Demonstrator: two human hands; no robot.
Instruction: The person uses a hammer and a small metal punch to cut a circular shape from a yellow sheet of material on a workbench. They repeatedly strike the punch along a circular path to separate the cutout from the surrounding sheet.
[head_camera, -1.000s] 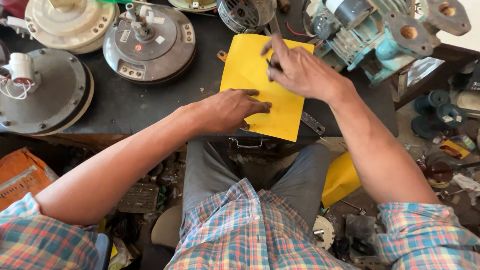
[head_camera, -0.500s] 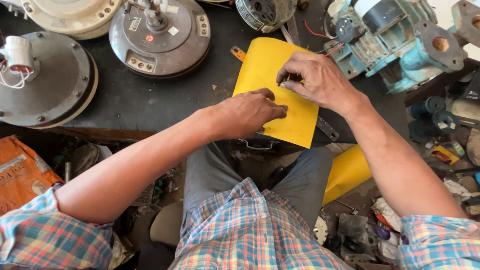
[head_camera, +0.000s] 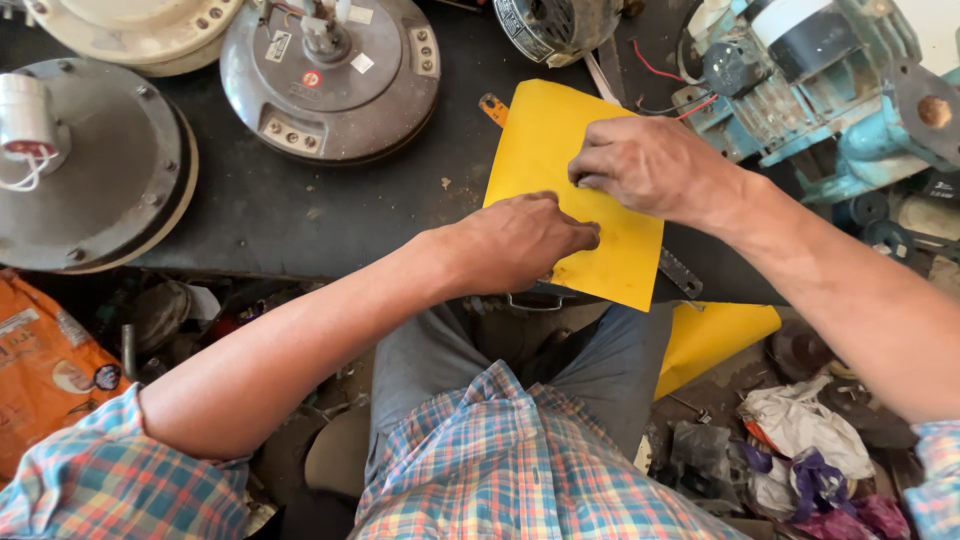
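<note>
Yellow paper sheet (head_camera: 560, 150) lying on dark surface (head_camera: 300, 215); left hand (head_camera: 525, 243) pressing it flat, clenched right hand (head_camera: 650, 165) creasing it; firmer pressing seems needed next.

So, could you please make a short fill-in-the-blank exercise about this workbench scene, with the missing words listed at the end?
1. Both hands press on a sheet whose colour is ____.
2. The left hand lies nearer the bench's ____ edge than the right hand.
3. The round grey motor housing lies to the ____ of the sheet.
4. The person's shirt has a ____ pattern.

Missing words: yellow; front; left; checked
</note>
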